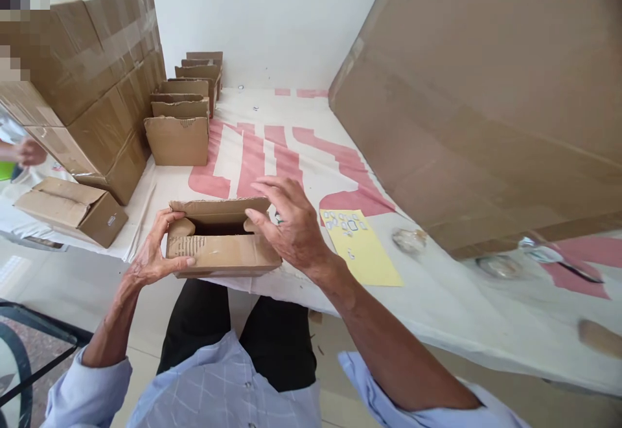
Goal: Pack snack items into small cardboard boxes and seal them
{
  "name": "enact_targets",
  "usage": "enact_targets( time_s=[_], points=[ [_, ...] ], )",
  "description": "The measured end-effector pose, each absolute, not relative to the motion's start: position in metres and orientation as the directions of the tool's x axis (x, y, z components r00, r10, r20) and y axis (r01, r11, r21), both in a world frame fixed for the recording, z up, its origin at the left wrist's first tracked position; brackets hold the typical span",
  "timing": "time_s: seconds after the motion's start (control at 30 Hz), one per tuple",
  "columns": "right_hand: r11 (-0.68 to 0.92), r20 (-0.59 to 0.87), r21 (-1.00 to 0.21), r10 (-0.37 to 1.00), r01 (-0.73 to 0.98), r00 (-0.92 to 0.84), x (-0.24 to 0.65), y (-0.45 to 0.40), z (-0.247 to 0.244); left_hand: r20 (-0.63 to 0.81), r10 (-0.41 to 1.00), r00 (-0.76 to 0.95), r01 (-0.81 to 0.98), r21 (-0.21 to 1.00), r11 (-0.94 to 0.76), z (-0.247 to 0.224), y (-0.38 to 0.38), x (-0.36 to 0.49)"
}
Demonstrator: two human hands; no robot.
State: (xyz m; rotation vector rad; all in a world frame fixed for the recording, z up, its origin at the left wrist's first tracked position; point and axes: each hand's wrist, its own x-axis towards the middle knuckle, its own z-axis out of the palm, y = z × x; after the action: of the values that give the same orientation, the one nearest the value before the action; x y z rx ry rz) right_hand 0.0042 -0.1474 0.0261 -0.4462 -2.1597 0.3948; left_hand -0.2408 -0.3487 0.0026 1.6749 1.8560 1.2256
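A small cardboard box (223, 253) stands at the table's near edge with its top uncovered and its inside dark. My left hand (153, 250) grips its left end, thumb on the front wall and fingertips at the back corner. Over the right end is my right hand (291, 224), fingers apart, with the thumb by a small end flap. Whether that thumb touches the flap I cannot tell. To the right of this hand lies a yellow sheet (374, 259) bearing several small pale pieces (344, 221) with dark outlines.
Several open cardboard boxes (177, 143) stand in a row behind. Large taped cartons (111, 91) are stacked at left, with a closed box (72, 208) before them. A big cardboard panel (486, 104) leans over the right side. Another person's hand (32, 151) shows at far left.
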Motion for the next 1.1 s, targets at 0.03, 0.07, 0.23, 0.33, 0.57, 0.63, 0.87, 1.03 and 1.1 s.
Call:
enact_targets(
  time_s=[0.03, 0.07, 0.23, 0.33, 0.57, 0.63, 0.87, 1.03, 1.1],
  points=[
    [0.912, 0.689, -0.376, 0.392, 0.161, -0.61, -0.005, -0.147, 0.034, 0.277, 0.932, -0.234, 0.616, 0.784, -0.078, 0.003, -0.348, -0.241],
    [0.932, 0.661, -0.332, 0.338, 0.144, -0.67, -0.014, -0.146, 0.041, 0.275, 0.933, -0.23, 0.611, 0.787, -0.081, 0.002, -0.347, -0.24],
    [0.969, 0.466, -0.228, 0.193, 0.094, -0.863, -0.062, -0.145, 0.057, 0.284, 0.93, -0.234, 0.597, 0.797, -0.093, 0.0, -0.346, -0.239],
    [0.969, 0.443, -0.235, 0.173, 0.072, -0.88, -0.081, -0.142, 0.055, 0.281, 0.933, -0.226, 0.587, 0.803, -0.1, -0.001, -0.345, -0.239],
    [0.953, 0.466, -0.304, 0.134, -0.016, -0.875, -0.095, -0.138, 0.054, 0.272, 0.938, -0.215, 0.581, 0.808, -0.101, -0.004, -0.342, -0.239],
    [0.944, 0.478, -0.327, 0.134, -0.034, -0.868, -0.096, -0.139, 0.055, 0.267, 0.939, -0.215, 0.58, 0.809, -0.097, -0.004, -0.342, -0.238],
    [0.807, 0.478, -0.581, 0.228, -0.111, -0.849, -0.101, -0.141, 0.055, 0.261, 0.94, -0.221, 0.588, 0.804, -0.085, -0.002, -0.344, -0.237],
    [0.61, 0.311, -0.79, 0.314, -0.061, -0.897, -0.104, -0.137, 0.061, 0.254, 0.943, -0.215, 0.591, 0.803, -0.081, -0.001, -0.344, -0.237],
    [0.541, 0.245, -0.84, 0.308, -0.042, -0.919, -0.103, -0.137, 0.068, 0.259, 0.943, -0.206, 0.596, 0.798, -0.089, 0.001, -0.344, -0.237]
  ],
)
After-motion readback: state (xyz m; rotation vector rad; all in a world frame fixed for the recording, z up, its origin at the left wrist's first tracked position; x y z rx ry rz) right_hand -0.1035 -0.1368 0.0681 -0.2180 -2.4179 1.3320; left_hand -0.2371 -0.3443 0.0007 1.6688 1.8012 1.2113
